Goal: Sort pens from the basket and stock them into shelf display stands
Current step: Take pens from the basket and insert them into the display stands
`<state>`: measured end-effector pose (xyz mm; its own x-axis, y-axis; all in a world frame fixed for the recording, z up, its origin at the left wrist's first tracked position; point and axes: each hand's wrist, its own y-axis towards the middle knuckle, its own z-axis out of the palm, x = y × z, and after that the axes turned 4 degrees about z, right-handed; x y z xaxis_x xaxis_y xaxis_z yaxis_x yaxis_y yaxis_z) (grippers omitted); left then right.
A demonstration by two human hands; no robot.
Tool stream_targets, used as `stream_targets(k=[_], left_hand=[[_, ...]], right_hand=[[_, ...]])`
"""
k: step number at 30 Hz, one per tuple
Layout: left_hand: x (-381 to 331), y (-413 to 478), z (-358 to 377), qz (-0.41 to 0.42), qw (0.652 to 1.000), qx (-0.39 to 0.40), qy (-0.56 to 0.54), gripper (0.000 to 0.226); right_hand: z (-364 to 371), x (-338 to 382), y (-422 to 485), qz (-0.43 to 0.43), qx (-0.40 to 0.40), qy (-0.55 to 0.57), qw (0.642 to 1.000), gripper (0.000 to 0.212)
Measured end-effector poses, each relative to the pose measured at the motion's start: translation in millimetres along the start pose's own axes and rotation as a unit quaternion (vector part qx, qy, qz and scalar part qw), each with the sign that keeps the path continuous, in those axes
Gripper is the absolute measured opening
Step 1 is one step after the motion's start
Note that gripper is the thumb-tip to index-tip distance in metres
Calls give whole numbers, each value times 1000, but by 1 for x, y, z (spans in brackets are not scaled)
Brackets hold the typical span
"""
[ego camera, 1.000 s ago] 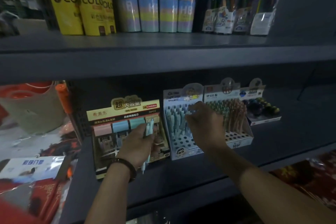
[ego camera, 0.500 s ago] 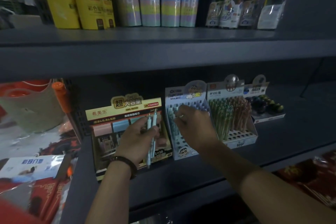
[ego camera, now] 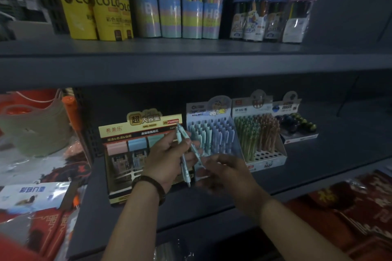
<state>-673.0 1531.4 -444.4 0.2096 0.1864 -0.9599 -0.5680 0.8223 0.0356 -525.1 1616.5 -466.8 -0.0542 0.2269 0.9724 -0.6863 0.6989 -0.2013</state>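
- Head view, dim light; dark grey metal shelving (ego camera: 191, 63) across the whole width, flat matte boards, upper and lower tier
- On the upper tier: yellow card tubes (ego camera: 84, 6) at left, pastel striped pencil tubs (ego camera: 180, 17) in the middle, clear cylinders with domed caps (ego camera: 275, 12) at right
- On the lower tier, left to right: yellow-headed lead-refill carton (ego camera: 127, 154), white card display stand (ego camera: 212, 129) with a perforated base, partly filled with pale green and blue pens; a fuller stand of green and brown pens (ego camera: 258, 135); eraser box (ego camera: 297, 125) at far right
- Soft translucent greenish basket (ego camera: 31, 129) well to the left, beyond the shelf's end panel; contents not readable
- Left hand (ego camera: 167, 161) raised before the carton, fingers curled round two slim pale green pens (ego camera: 183, 154), smooth plastic barrels, held near upright and slightly fanned, tips down
- Right hand (ego camera: 224, 174) just beside, blurred, fingers bent toward the lower end of the rightmost pen; whether pinching it yet or only reaching, cannot tell
- Step in hand, by judgement: passing one pen from the left-hand bunch to the right hand for slotting into the white stand
- Next move likely calls for: a clean pinch on a single barrel, drawn free without dragging its neighbour; then tip down into an open hole near the front of the stand; thin card walls likely to shift if nudged
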Motion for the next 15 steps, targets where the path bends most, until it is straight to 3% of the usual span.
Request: stream_targets(k=[3, 7, 15], left_hand=[[0, -4, 7, -8, 1000, 3, -27, 19], [0, -9, 7, 5, 998, -41, -55, 21], [10, -7, 4, -21, 996, -18, 84, 16]], right_hand=[[-4, 0, -5, 0, -12, 88, 996, 13], [-18, 14, -9, -43, -87, 87, 991, 5], [-34, 32, 14, -145, -211, 105, 961, 12]])
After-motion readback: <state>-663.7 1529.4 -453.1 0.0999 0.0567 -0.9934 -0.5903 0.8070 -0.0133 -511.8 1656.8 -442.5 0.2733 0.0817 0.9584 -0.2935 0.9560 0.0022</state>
